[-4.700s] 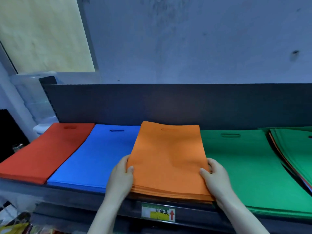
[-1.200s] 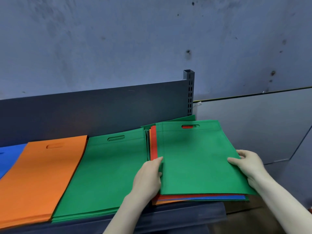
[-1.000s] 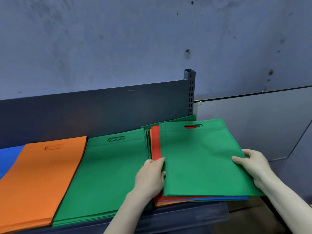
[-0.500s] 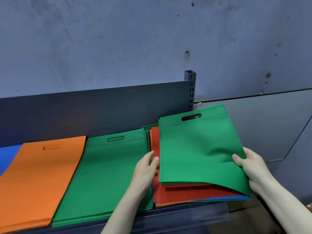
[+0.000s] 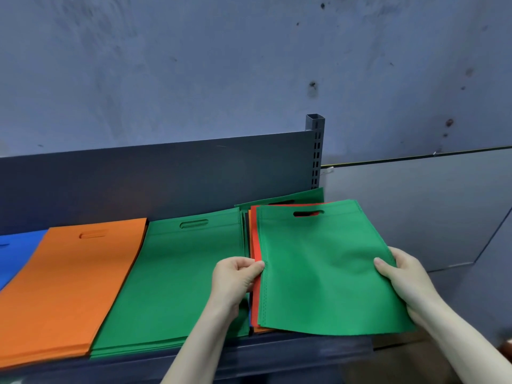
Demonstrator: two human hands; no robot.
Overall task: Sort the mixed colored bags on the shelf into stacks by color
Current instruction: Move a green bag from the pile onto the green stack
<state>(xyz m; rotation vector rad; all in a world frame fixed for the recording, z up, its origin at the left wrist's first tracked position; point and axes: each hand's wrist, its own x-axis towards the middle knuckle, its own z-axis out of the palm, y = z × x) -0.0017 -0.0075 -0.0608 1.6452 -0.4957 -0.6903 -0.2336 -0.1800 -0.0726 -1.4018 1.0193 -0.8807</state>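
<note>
— Green fabric in both your hands, down by the front edge of the shelf [image 5: 304, 351]?

— Yes. Your left hand [image 5: 235, 281] pinches the left edge of the green bag [image 5: 318, 273] between the thumb and curled fingers. Your right hand [image 5: 407, 281] grips the right edge, thumb on top and fingers tucked underneath.

— Where is that bag?

— At the right end of the shelf, over the mixed pile [image 5: 259, 325]. Its near corner juts past the front edge and its right side overhangs the shelf end. Its handle cut-out points to the back. I can't tell whether it rests on the pile or is held just clear of it.

— What do you have beneath it?

— A red bag [image 5: 256, 245] shows along its left side and through the cut-out. Thin slivers of orange and blue peek out at the front. A second green bag [image 5: 310, 196] sticks out skewed at the back right corner.

— And the sorted ones?

— Just left of your left hand, beside the pile, lies the green stack [image 5: 177, 273]. Next to it is the orange stack [image 5: 69, 286], then the blue stack [image 5: 13, 253], cut off by the frame. All lie flat with handles to the back.

— Behind them?

— The dark grey back panel [image 5: 138, 178], a slotted upright post [image 5: 315, 151] at its right end, then the stained blue-grey wall [image 5: 221, 65].
</note>
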